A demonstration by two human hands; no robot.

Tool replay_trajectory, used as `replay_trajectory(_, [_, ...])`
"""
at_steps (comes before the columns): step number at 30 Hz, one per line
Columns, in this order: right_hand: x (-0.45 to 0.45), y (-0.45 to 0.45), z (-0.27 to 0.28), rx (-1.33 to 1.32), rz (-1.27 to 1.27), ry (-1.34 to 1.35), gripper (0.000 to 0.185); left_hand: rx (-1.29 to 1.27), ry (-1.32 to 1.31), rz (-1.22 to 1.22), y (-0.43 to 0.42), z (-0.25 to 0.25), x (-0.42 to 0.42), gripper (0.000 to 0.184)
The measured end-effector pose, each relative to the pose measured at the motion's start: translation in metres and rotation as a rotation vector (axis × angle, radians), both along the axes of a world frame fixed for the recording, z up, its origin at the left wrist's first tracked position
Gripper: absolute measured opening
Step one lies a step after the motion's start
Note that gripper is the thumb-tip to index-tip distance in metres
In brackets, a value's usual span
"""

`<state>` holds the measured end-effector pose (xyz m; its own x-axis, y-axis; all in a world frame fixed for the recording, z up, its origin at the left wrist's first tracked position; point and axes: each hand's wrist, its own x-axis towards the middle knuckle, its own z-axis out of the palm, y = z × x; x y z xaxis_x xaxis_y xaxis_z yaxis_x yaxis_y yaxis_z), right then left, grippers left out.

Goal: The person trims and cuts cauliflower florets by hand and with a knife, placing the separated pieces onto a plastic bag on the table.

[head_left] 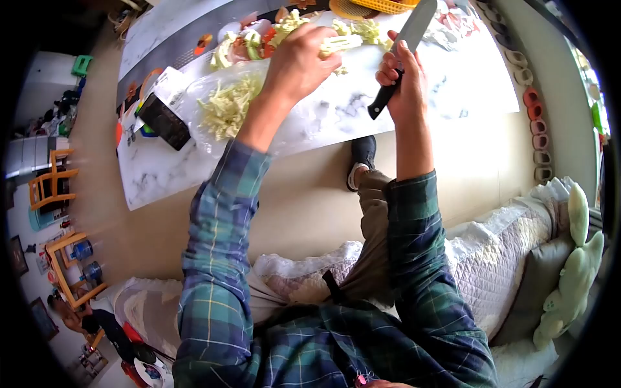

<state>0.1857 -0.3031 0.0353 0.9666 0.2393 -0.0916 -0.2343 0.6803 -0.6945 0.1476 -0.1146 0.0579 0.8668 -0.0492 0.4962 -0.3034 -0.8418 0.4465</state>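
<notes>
At the left of the white, grey-veined marbled surface (150, 176) lies a dark rectangular phone (165, 121), and beside it a loose heap of thin, pale yellow-green vegetable shreds (228, 108) sits with clear, crinkled plastic sheeting (194, 92); whether the plastic is a bag around the heap or a sheet under it I cannot tell. The shreds look light and springy, best gathered in a loose handful, while the film should be slick and likely to slide or cling. Next, the left hand (301, 61) has its grip closed around a pale green, ridged vegetable piece (341, 44) above the surface, its free end jutting rightward past the fingers. The piece is probably light, crisp and a little damp, firm along the stalk yet apt to snap if bent; the thick part behind that free end seems the sound place to hold. Beyond it are more pale green leafy pieces (365, 30). Farther right, the right hand (406, 84) grips a broad steel-bladed knife with a black riveted handle (416, 27), the blade pointing up and away; stiff and likely the heaviest thing held, it is safest taken by the handle alone.
</notes>
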Motion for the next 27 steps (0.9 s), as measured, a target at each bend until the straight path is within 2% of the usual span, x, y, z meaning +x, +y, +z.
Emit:
replay_trajectory(1, [0.000, 0.002, 0.000, 0.022, 0.040, -0.037, 0.027, -0.123, 0.003, 0.002, 0.010, 0.010, -0.017, 0.031])
replay_trajectory(4, [-0.013, 0.022, 0.009, 0.023, 0.135, -0.101, 0.036, -1.191, 0.476, -0.019, 0.033, 0.021, -0.082, 0.038])
replay_trajectory(5, [-0.023, 0.034, 0.015, -0.029, 0.163, -0.097, 0.037, -1.457, 0.527, -0.044, 0.038, 0.018, -0.104, 0.038])
replay_trajectory(7, [-0.048, 0.057, 0.013, -0.187, 0.305, -0.211, 0.039, -1.753, 0.503, -0.117, 0.051, -0.014, -0.137, 0.038])
replay_trajectory(9, [-0.081, 0.084, 0.016, -0.329, 0.477, -0.199, 0.044, -1.825, 0.487, -0.032, 0.051, -0.024, -0.160, 0.040])
replay_trajectory(13, [-0.123, 0.118, 0.001, -0.476, 0.655, -0.349, 0.041, -1.792, 0.693, -0.020, 0.065, -0.033, -0.174, 0.052])
replay_trajectory(16, [-0.127, 0.130, 0.001, -0.515, 0.661, -0.318, 0.040, -1.502, 0.794, -0.011, 0.074, -0.029, -0.176, 0.053])
replay_trajectory(21, [-0.125, 0.138, 0.005, -0.542, 0.701, -0.316, 0.039, -1.588, 0.768, -0.153, 0.087, -0.035, -0.182, 0.050])
replay_trajectory(23, [-0.115, 0.133, -0.001, -0.726, 0.684, -0.437, 0.036, -1.574, 0.757, -0.166, 0.091, -0.035, -0.186, 0.050])
replay_trajectory(25, [-0.119, 0.135, 0.005, -0.668, 0.733, -0.362, 0.034, -1.553, 0.762, -0.251, 0.094, -0.044, -0.186, 0.047])
replay_trajectory(27, [-0.124, 0.140, -0.001, -0.705, 0.716, -0.386, 0.034, -1.577, 0.753, -0.238, 0.099, -0.050, -0.184, 0.045])
